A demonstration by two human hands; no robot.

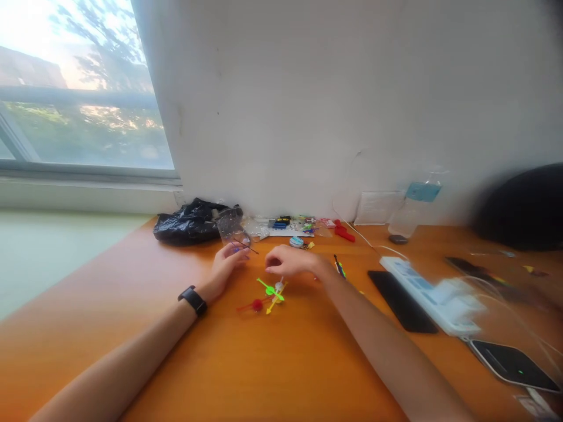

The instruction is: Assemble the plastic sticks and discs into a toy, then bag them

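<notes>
My left hand (226,266), with a dark watch (192,300) on its wrist, is closed on a thin dark rod (247,246) that points right over the table. A small blue-purple bit shows by its fingertips; what it belongs to I cannot tell. Just to the right, my right hand (290,259) hangs with curled fingers pointing down; anything between them is hidden. Below it lies a loose cluster of small plastic arrow pieces: a green arrow (270,291), a yellow arrow (270,308), a white piece (279,286) and a red arrow (257,305).
Along the wall are a black plastic bag (189,223), a clear bag (233,225), a sheet with small coloured parts (285,225) and a red piece (344,231). To the right are a black slab (400,299), a white power strip (424,293) with cables and a charging pad (514,363).
</notes>
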